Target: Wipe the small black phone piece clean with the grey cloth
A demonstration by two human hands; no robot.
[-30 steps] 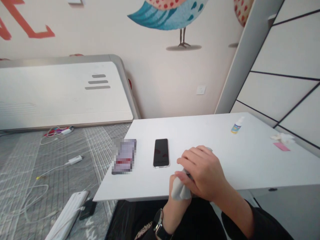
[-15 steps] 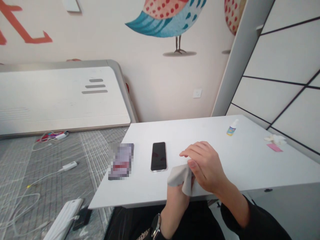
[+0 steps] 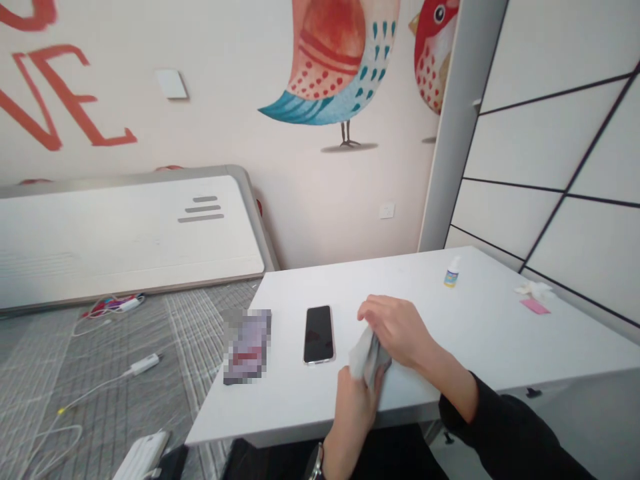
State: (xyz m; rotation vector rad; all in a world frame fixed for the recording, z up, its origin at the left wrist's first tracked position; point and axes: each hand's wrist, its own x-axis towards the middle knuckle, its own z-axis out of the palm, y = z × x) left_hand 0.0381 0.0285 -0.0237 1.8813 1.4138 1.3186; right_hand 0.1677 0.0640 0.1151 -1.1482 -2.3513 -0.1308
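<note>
A light grey cloth (image 3: 364, 357) is bunched between my two hands above the near part of the white table (image 3: 425, 390). My left hand (image 3: 354, 403), below it, is closed around the cloth's lower part. The folds cover most of its fingers, and I cannot make out whether something else is inside. From above right, my right hand (image 3: 397, 328) curls its fingers over the upper end of the cloth and presses on it. Left of the hands, a smartphone (image 3: 319, 335) with a dark screen lies flat, touched by neither hand.
At the table's left edge lies a blurred-out purple item (image 3: 249, 347). A small spray bottle (image 3: 451, 272) stands toward the back right. Beyond it are a pink piece (image 3: 535, 306) and crumpled white material (image 3: 534, 289). A white cable (image 3: 103, 387) trails over the carpet at left.
My right hand has gone from hovering with spread fingers to curling onto the cloth. The cloth, draped over my left hand before, is now bunched upright. The camera view has tilted up.
</note>
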